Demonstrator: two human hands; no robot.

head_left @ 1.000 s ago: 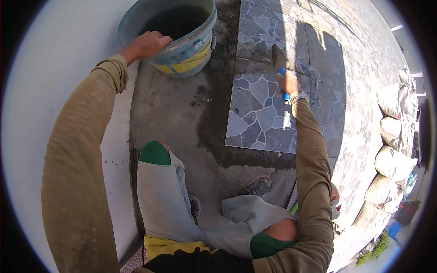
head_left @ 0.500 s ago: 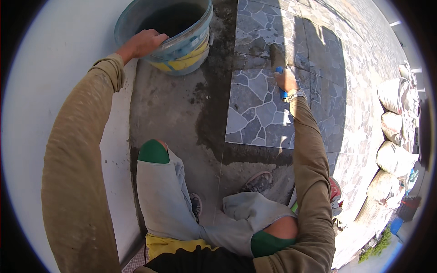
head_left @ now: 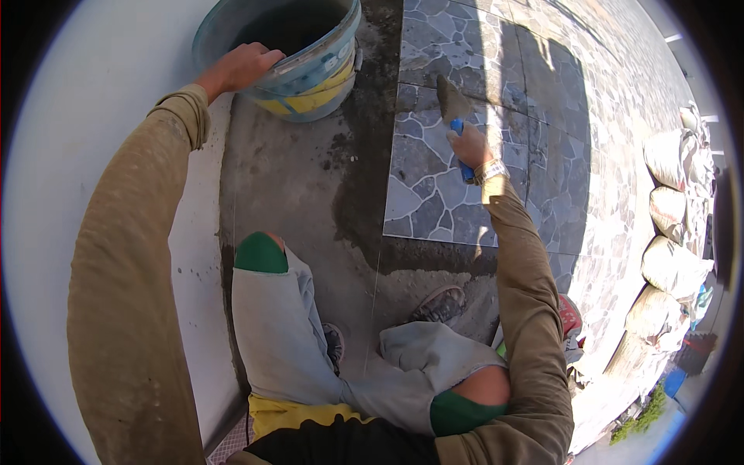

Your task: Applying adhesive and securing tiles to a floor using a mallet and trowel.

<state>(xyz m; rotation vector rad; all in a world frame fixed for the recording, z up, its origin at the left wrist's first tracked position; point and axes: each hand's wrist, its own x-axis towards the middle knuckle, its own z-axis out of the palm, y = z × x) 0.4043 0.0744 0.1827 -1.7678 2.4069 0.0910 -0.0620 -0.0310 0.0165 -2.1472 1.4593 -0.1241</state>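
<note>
My left hand (head_left: pixel 243 67) is closed over the near rim of a pale blue-grey bucket (head_left: pixel 322 81) with a yellow patch on its side. The bucket stands at the far left beside the white wall, and its inside is dark. In my right hand (head_left: pixel 471 146) is a trowel (head_left: pixel 452 101), gripped by its blue handle. Its greyish blade points away from me, over the stone-patterned tiles (head_left: pixel 422 194). Whether the blade touches the tile surface I cannot tell.
Bare grey concrete (head_left: pixel 287 170) with a dark damp strip runs along the tiles' left edge. A thin string line (head_left: pixel 370 310) crosses it near my shoes. Several filled sacks (head_left: pixel 668 263) are lined up at the right. The white wall (head_left: pixel 93 116) bounds the left side.
My right hand has moved left with the trowel, and the blade now tilts more to the left. My left hand remains on the bucket's rim.
</note>
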